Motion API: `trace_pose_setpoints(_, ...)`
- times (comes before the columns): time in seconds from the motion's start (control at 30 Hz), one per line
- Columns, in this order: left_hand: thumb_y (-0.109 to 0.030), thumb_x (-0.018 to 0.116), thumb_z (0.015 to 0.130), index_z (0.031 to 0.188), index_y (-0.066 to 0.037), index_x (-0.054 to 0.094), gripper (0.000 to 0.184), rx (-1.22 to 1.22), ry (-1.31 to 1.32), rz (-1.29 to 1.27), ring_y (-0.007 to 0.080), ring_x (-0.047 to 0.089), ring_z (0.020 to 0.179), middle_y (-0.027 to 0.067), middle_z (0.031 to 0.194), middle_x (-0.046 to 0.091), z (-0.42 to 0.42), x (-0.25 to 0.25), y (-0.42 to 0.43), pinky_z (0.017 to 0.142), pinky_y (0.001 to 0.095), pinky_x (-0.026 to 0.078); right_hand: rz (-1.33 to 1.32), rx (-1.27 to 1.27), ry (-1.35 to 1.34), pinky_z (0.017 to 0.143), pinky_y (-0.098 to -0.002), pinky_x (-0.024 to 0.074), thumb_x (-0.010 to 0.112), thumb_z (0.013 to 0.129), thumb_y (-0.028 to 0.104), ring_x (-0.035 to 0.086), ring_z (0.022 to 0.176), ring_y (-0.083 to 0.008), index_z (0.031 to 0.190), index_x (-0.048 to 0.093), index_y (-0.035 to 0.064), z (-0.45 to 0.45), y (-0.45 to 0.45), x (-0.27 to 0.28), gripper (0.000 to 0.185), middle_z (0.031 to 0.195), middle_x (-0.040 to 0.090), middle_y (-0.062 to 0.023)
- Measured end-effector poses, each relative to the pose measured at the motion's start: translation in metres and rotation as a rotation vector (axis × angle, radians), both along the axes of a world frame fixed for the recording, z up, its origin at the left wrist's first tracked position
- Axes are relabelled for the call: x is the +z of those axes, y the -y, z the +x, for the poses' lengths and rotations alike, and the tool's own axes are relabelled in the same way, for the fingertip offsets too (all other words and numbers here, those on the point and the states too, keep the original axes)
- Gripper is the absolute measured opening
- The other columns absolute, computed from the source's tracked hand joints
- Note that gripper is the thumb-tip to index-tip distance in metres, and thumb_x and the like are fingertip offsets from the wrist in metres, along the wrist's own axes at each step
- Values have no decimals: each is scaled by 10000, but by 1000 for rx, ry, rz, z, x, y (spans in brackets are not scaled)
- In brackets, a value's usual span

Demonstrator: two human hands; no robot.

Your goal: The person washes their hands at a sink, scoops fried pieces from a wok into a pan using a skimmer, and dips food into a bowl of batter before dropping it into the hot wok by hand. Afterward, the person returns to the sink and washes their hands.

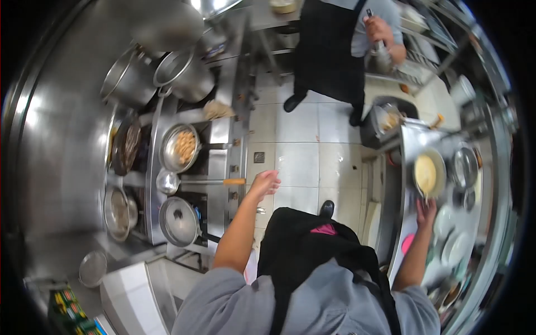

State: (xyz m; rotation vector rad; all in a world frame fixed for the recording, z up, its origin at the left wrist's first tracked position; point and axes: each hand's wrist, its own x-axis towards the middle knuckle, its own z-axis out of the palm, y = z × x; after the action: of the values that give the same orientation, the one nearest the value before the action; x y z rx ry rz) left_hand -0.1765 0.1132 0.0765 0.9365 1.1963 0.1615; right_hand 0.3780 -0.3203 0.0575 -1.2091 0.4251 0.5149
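Note:
My left hand point(264, 184) hangs in the air over the tiled floor, its fingers loosely curled and apart, with nothing in it. To its left, a ladle point(167, 182) with a wooden handle lies across the stove edge. My right hand point(426, 212) is at the near edge of a round pot point(439, 180) on the right counter, its fingers closed at the rim or handle. Pale yellow contents point(425, 173) fill the pot's inside. A pan point(177, 148) with light brown pieces and another pan point(178, 221) with mostly bare metal inside sit on the stove.
Large steel pots point(187, 75) stand at the stove's upper end, near a cloth point(218, 110). A person in a black apron point(329, 47) stands ahead, holding a metal utensil. Plates point(456, 248) and a steel bowl point(464, 166) are on the right counter. A grey bin point(368, 129) stands beyond it.

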Motion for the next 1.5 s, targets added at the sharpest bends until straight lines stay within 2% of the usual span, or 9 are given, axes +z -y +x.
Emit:
trace_pose_setpoints(0.23,-251,564,932,1135,-120,570,242,614,42,-60,146,583,750,29,886,632,21,-105,-117,635,340,491,-19,225,100,925,-382,513,531,871,44,608,926,-209,1009,556,2,67,40,-52,147,952,604,-78)
trace_pose_setpoints(0.33,-275,580,927,1163,-121,538,284,997,65,-177,178,584,855,48,1032,609,3,-181,-186,688,366,504,-776,914,826,864,-302,512,542,933,81,591,972,-142,1060,568,56,57,63,-44,132,1021,617,-43)
trace_pose_setpoints(0.4,-314,585,926,1190,-118,533,333,1122,84,-164,209,589,925,71,1102,592,-13,-221,-218,740,420,505,-36,338,166,865,-340,510,507,971,211,602,1029,-183,1138,575,73,34,62,-33,227,1123,625,-40)
trace_pose_setpoints(0.47,-400,568,924,1288,-103,470,480,1221,34,-201,274,577,1067,130,1230,540,-23,-222,-242,792,442,514,-397,748,473,848,-325,517,530,920,123,602,1042,-198,1129,584,52,-12,17,-2,228,1156,621,-74)
trace_pose_setpoints(0.53,-444,570,923,1343,-113,434,552,1252,39,-190,291,559,1124,121,1284,517,-29,-230,-248,855,471,491,-780,971,745,840,-326,522,547,887,89,602,1045,-203,1130,583,44,-31,-21,13,250,1169,618,-86)
trace_pose_setpoints(0.6,-463,564,923,1363,-119,421,576,1229,-37,-179,270,555,1128,84,1301,516,-27,-234,-257,848,467,481,2,868,-63,724,-314,529,551,905,209,638,879,-217,1007,626,67,-35,-32,15,191,975,651,-66)
trace_pose_setpoints(0.7,-425,563,935,1335,-150,442,500,1232,-32,-160,211,568,1058,35,1269,529,-28,-253,-258,776,429,469,-134,695,-167,882,-350,538,570,755,22,624,1029,-247,1234,536,14,-91,-94,18,480,1213,599,-128)
trace_pose_setpoints(1.1,-369,570,940,1250,-185,487,370,1319,42,-191,201,548,1090,29,1224,542,-28,-266,-259,814,454,454,27,813,-120,993,-401,458,525,716,20,560,1132,-250,1306,426,14,-195,-311,72,599,1248,557,-118)
trace_pose_setpoints(1.5,-365,602,927,1274,-145,497,424,1230,348,-227,279,504,1138,85,1273,501,-28,-236,-231,912,562,444,-96,875,-62,896,-406,511,553,762,37,609,1050,-245,1235,488,-6,-201,-320,73,479,1163,609,-128)
